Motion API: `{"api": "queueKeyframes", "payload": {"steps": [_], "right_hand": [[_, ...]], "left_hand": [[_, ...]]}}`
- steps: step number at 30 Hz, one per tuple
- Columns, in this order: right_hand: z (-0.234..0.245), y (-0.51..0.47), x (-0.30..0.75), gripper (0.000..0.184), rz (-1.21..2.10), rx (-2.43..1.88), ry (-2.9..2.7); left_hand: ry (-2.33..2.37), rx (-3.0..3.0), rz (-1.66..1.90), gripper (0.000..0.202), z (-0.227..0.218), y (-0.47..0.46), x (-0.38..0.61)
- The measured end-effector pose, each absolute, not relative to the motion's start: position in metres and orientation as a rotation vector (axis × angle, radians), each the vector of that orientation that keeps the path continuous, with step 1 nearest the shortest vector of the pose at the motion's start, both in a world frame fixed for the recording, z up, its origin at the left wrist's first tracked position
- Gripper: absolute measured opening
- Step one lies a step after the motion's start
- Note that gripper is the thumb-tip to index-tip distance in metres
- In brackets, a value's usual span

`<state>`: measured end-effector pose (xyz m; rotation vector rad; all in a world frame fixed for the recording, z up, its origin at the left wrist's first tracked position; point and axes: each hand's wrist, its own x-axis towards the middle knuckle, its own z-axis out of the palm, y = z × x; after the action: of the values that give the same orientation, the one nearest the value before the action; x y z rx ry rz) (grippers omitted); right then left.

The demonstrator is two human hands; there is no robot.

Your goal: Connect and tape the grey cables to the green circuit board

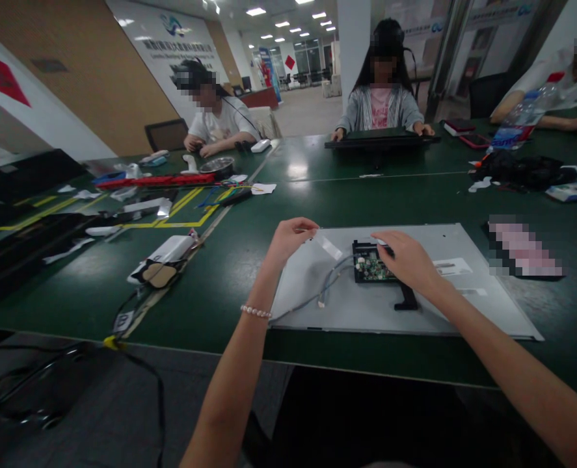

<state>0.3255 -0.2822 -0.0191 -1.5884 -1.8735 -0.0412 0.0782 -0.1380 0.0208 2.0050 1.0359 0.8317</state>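
My left hand [293, 235] pinches the top end of a short strip of clear, whitish tape [328, 247], which hangs over a flat grey metal panel [312, 276]. Over the upper right of a green circuit board [372, 265] in a black frame, my right hand [408, 257] has its fingers drawn together. A small pale bit shows near those fingertips, too little to name. Grey cables [328, 286] run from the board's left side across the panel. Below the board, a black L-shaped bracket [408, 299] sticks out.
A pink phone-like object [527, 250] lies right of the panel. To the left are a white battery-like pack [164, 260] and dark frames. Across the green table [220, 273], one person holds a black screen [383, 140]; others sit nearby. A water bottle [517, 123] stands far right.
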Motion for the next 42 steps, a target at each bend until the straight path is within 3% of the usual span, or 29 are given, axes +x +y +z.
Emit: {"api": "queueKeyframes", "payload": {"steps": [7,13,19,25,32,42], "right_hand": [[-0.014,-0.293,0.301,0.038,0.067,-1.301,-2.161],[-0.025,-0.296,0.286,0.025,0.018,-1.04,-2.406],[-0.031,-0.292,0.277,0.021,-0.047,-1.051,-2.431],[-0.032,-0.292,0.274,0.021,-0.071,-1.064,-2.439],[-0.03,-0.296,0.274,0.02,-0.017,-1.059,-2.455],[-0.027,-0.301,0.271,0.024,0.027,-1.061,-2.54]], "left_hand": [[0.998,2.11,0.652,0.014,0.009,-0.173,0.082],[1.035,2.155,0.572,0.014,-0.01,-0.175,0.081],[1.021,2.192,0.568,0.018,-0.022,-0.173,0.081],[1.016,2.565,0.644,0.036,-0.018,-0.191,0.088],[1.035,2.671,0.451,0.021,-0.013,-0.215,0.091],[1.299,2.695,0.337,0.019,-0.013,-0.265,0.09]]}}
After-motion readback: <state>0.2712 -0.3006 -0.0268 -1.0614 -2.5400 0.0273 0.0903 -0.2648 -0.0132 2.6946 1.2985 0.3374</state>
